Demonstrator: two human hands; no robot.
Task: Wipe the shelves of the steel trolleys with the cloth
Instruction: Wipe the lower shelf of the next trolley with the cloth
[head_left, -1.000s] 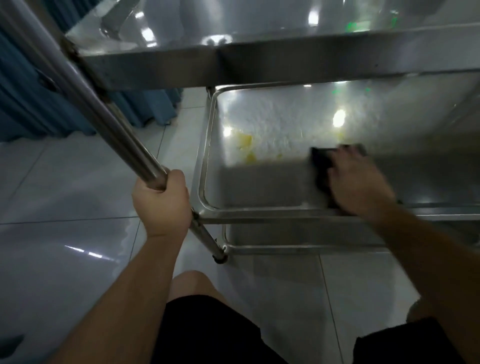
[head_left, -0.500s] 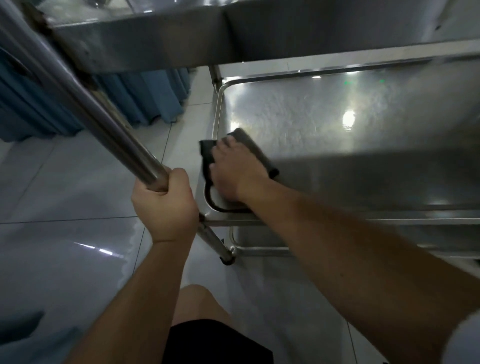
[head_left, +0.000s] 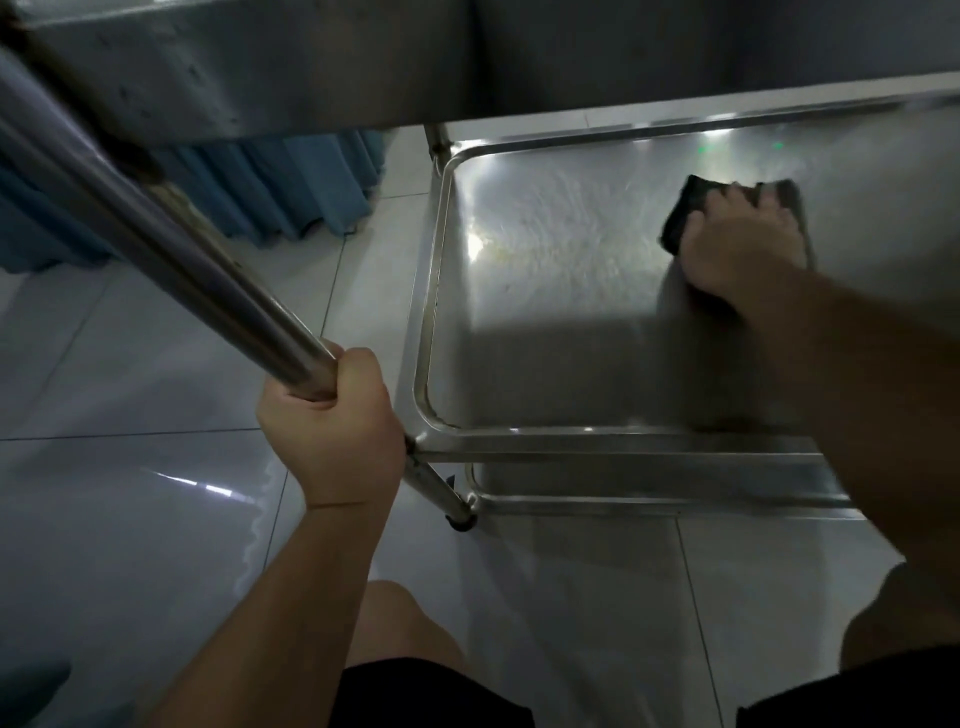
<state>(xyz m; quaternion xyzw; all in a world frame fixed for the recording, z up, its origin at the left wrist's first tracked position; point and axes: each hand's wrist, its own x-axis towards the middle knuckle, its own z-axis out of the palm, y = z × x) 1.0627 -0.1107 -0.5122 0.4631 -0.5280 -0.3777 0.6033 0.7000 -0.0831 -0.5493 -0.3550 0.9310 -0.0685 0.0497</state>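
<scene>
The right hand (head_left: 737, 254) presses the dark cloth (head_left: 685, 213) flat on the middle shelf (head_left: 545, 322), far right. The left hand (head_left: 332, 431) grips the trolley upright (head_left: 171, 249). Wiping is under way; next, cover the near, shadowed area.

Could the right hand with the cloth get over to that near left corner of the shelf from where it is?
Probably yes. The right hand presses the cloth flat on the shelf, and bare steel lies between it and that corner. The left hand grips the trolley post outside the rim.
</scene>
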